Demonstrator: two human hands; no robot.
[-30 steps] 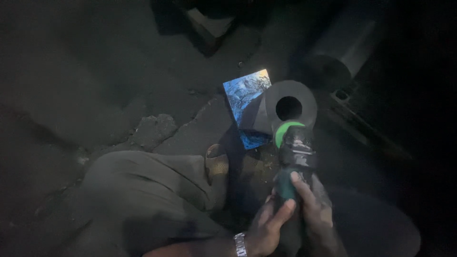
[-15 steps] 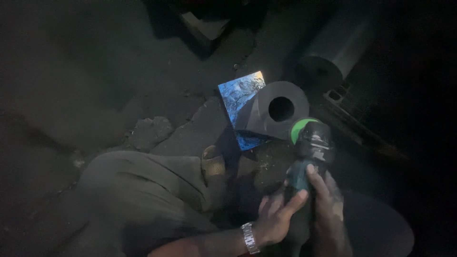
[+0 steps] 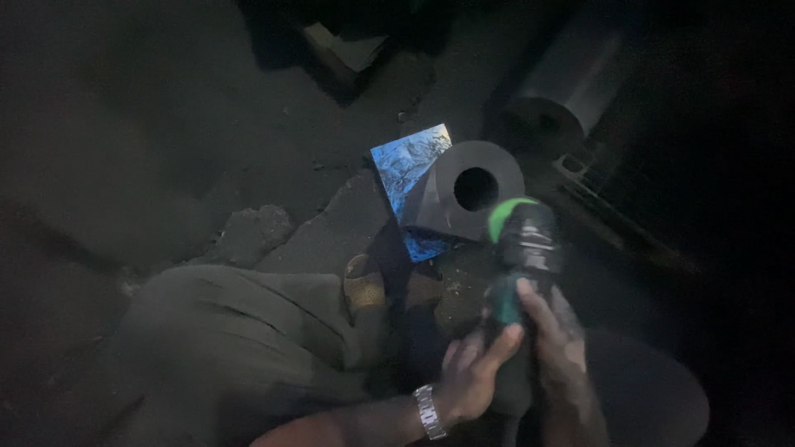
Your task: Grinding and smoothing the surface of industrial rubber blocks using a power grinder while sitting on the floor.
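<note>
Gripping grinder (image 3: 520,273) with both hands: left (image 3: 472,377) wrapping body, right (image 3: 556,348) closed alongside. Pointing long axis away, green-edged head lying just beside bored metal cylinder (image 3: 474,192), beyond the hands.

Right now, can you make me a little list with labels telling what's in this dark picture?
Place: dark, cracked floor, seen from above
Left hand: wrapped on the power tool, wristwatch on the wrist
Right hand: gripping the tool's body
Tool: dark, with a green ring at the front end
Near the tool's tip: a dark thick ring with a round hole
Under the ring: a shiny blue sheet
Top right: a grey metal cylinder
Lower left: the person's trouser leg
</note>
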